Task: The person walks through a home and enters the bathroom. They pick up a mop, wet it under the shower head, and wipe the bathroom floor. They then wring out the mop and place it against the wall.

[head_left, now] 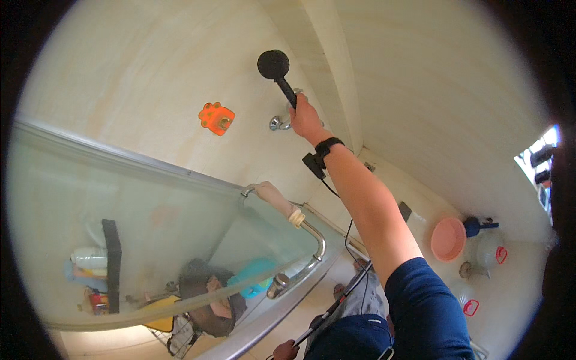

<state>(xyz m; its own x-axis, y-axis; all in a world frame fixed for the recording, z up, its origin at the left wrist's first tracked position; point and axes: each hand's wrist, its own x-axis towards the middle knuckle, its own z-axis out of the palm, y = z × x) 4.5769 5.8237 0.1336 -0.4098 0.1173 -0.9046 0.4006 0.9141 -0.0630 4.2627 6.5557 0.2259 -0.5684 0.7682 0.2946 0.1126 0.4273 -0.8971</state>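
Black shower head (pixel 273 64) is being held at 12 o'clock, its handle (pixel 286 91) being clamped in the right hand (pixel 307 119). Left hand (pixel 286 350) at 6 o'clock: grip cannot be told. A drop is being risked; probable cause, wetness or slackened hold.

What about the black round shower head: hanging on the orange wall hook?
No: the right grip holds the shower head, apart from the hook.

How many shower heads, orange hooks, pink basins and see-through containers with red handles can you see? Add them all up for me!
Black shower head, in the right hand: 1
Orange hook: 1
Pink basin: 1
Red-handled containers: 2
Total: 5
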